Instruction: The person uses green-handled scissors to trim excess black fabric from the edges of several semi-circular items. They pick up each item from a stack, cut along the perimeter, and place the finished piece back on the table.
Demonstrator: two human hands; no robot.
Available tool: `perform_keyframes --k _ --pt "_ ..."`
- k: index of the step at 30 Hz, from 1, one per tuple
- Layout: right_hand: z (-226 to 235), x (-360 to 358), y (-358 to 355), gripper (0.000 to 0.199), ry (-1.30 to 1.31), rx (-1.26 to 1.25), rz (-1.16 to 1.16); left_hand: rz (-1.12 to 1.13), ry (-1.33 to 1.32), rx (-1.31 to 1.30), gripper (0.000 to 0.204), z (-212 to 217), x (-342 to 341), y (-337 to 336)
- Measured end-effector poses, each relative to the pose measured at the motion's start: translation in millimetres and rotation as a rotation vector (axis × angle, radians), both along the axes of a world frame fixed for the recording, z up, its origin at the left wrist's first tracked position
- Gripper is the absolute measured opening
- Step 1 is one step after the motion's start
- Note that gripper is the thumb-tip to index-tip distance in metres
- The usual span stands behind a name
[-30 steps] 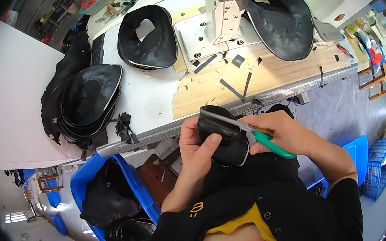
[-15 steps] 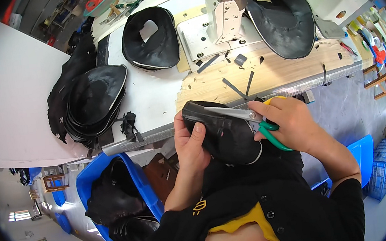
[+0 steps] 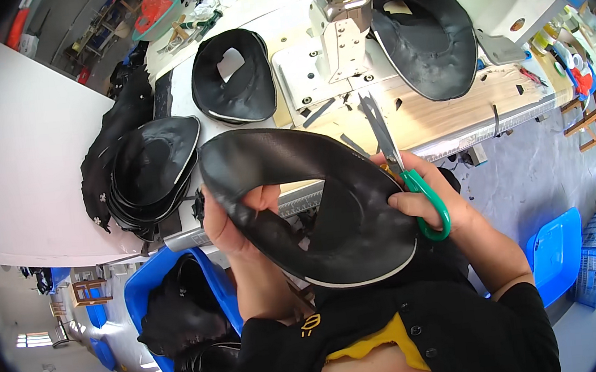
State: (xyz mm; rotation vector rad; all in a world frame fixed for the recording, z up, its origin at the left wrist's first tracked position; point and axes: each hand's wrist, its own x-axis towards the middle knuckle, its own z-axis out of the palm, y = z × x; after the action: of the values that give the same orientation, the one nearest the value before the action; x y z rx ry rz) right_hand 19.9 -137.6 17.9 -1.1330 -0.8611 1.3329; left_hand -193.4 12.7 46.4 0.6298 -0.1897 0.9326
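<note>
In the head view, the black, curved leather-like piece with a large opening (image 3: 391, 238) had been spread out since half a second earlier, when it was folded smaller under the blades; it now lay in the air between both hands, before the near edge of the white table (image 3: 230, 124). The green-handled metal scissors (image 3: 394, 152) had swung off its surface, their slightly parted blades pointing to the far side, over the pale wooden board (image 3: 443, 120). The left hand (image 3: 224, 226) gripped the piece's left side from beneath, with fingers showing through the opening. The right hand (image 3: 456, 206) kept the scissors in its grasp while its thumb pressed on the piece's right edge; its other fingers were partly hidden. Both forearms reached up from the near side, the right one bent outward at the elbow.
</note>
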Motion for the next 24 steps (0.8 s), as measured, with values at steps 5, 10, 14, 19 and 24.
perform_keyframes --k 5,10,14,19,24 --pt "4 9 -11 0.056 0.044 0.158 -0.277 0.685 0.748 0.493 0.024 5 15 16" --pt "29 35 -29 0.057 0.188 0.336 -0.569 1.005 0.860 1.092 0.014 39 94 26" --pt "41 58 -38 0.050 0.317 0.324 -0.702 1.042 0.717 1.521 0.019 70 191 19" --pt "44 90 -13 0.043 0.171 0.384 -0.826 1.112 1.149 1.781 0.007 64 295 41" --pt "0 123 27 0.048 -0.548 0.212 -0.947 1.327 1.655 1.679 0.019 30 336 98"
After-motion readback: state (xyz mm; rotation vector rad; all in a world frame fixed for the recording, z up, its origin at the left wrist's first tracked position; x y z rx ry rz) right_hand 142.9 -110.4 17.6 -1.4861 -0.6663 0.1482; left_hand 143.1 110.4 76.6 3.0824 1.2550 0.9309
